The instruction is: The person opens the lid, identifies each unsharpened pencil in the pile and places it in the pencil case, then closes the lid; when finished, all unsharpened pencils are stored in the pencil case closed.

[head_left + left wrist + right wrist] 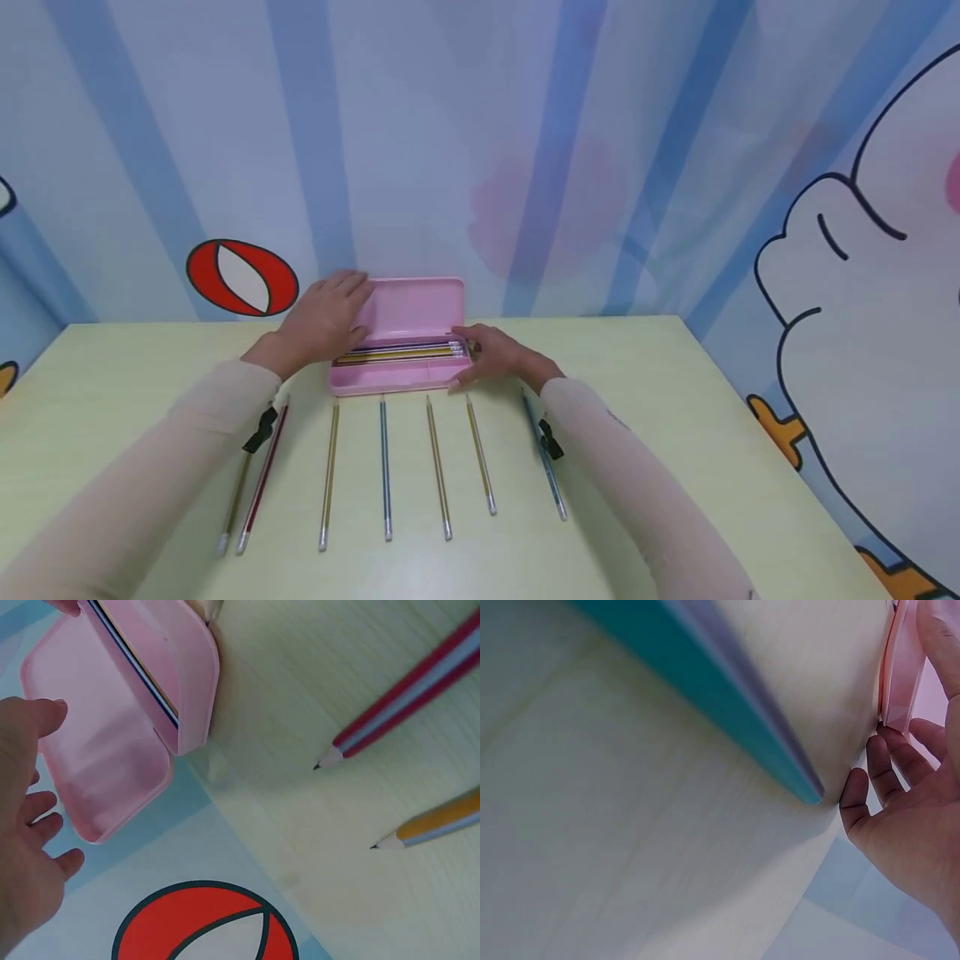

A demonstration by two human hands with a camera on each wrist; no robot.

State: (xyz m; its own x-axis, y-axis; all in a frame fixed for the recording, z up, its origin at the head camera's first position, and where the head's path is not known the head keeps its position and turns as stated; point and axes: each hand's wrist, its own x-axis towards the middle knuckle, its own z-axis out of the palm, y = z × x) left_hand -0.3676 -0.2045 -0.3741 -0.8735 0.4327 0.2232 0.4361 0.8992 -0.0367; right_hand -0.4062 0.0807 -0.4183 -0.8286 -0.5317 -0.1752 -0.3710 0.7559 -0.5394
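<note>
An open pink pencil case (401,379) stands at the back of the pale green table (675,417), with several pencils (401,352) lying inside it. My left hand (326,321) rests open against the raised lid (416,308), fingers straight; the lid (97,761) and my left hand (26,825) also show in the left wrist view. My right hand (495,357) touches the case's right end with relaxed fingers, seen too as my right hand (907,810) beside the case edge (900,682).
Several loose pencils lie in a row on the table in front of the case: a red one (262,479), a gold one (328,475), a blue one (385,467), and a teal one (546,467) under my right sleeve. A patterned wall stands right behind the case.
</note>
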